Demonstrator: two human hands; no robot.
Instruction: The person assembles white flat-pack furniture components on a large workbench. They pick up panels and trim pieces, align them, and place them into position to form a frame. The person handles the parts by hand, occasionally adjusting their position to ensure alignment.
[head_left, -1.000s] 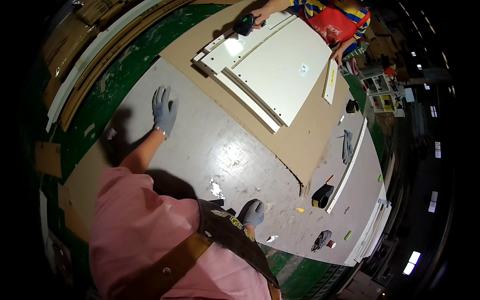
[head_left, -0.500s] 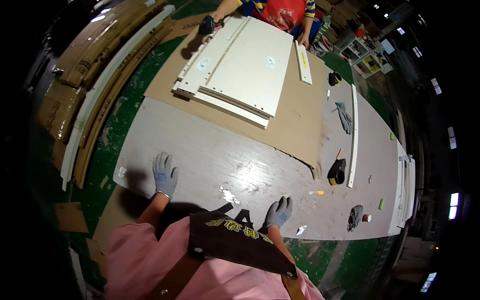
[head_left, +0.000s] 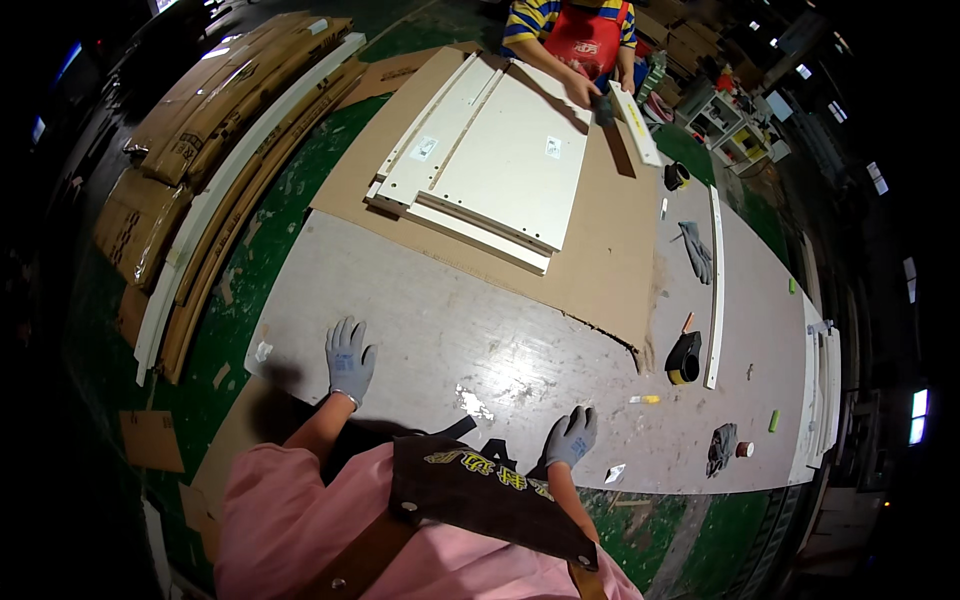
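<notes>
My left hand (head_left: pixel 350 363), in a grey work glove, rests flat on the grey tabletop (head_left: pixel 400 300) with fingers stretched out and nothing in it. Near the table's front edge, my right hand (head_left: pixel 571 437), gloved alike, lies on the surface with its fingers extended and holds nothing. Beyond my hands, several white panels (head_left: pixel 510 155) with drilled holes lie stacked on a cardboard sheet (head_left: pixel 600 290). Across the table a person in a red apron (head_left: pixel 583 40) lifts a white strip (head_left: pixel 634 122) in one hand and grips a dark tool (head_left: pixel 602 110) in the other.
To the right lie a long white strip (head_left: pixel 715 290), a tape dispenser (head_left: pixel 684 360), a loose grey glove (head_left: pixel 696 253), a dark crumpled glove (head_left: pixel 721 450) and a yellow-handled cutter (head_left: pixel 645 399). Wrapped cardboard packages (head_left: pixel 215 110) line the floor at left.
The other person has raised the white strip off the cardboard and brought the dark tool across from the left to beside it. My hands stay on the table; the view has shifted slightly.
</notes>
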